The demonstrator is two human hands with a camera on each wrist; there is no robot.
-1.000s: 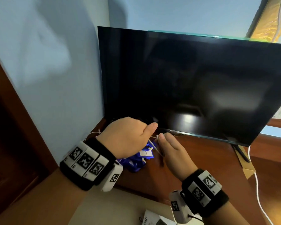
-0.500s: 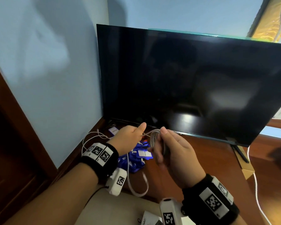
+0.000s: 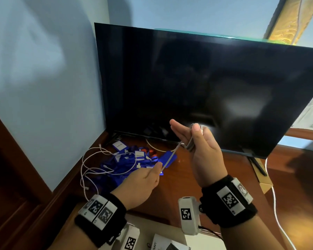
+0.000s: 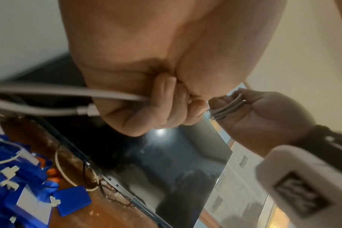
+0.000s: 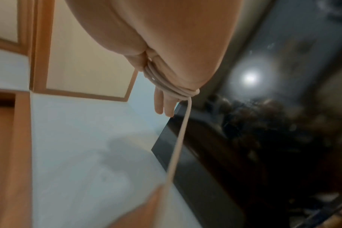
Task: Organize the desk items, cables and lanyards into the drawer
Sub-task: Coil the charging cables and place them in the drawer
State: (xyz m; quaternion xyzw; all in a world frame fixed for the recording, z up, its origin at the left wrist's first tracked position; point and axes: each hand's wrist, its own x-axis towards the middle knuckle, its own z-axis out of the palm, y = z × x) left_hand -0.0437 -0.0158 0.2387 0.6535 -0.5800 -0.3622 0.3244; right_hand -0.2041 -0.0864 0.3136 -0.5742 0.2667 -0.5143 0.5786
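A grey cable (image 3: pixel 171 156) runs taut between my two hands above the wooden desk (image 3: pixel 188 179). My right hand (image 3: pixel 202 152) is raised in front of the monitor. Its fingers are straight, several loops of the cable (image 5: pixel 166 86) are wound round them, and the thumb pinches the coil (image 4: pixel 224 109). My left hand (image 3: pixel 145 181) is lower and nearer to me. It grips the free end of the cable (image 4: pixel 68 92) in curled fingers. A heap of blue lanyards (image 3: pixel 126 163) with white tags lies on the desk behind the left hand. No drawer is in view.
A thin white cable (image 3: pixel 87 170) loops over the desk's left corner by the wall. A large dark monitor (image 3: pixel 206 87) fills the back. Another white cable (image 3: pixel 276 213) and a cardboard box (image 3: pixel 264 184) lie at the right. White boxes (image 3: pixel 163 244) sit at the bottom edge.
My left hand has dropped towards me and drawn the cable taut. My right hand has risen in front of the screen with its fingers straightened inside the coil.
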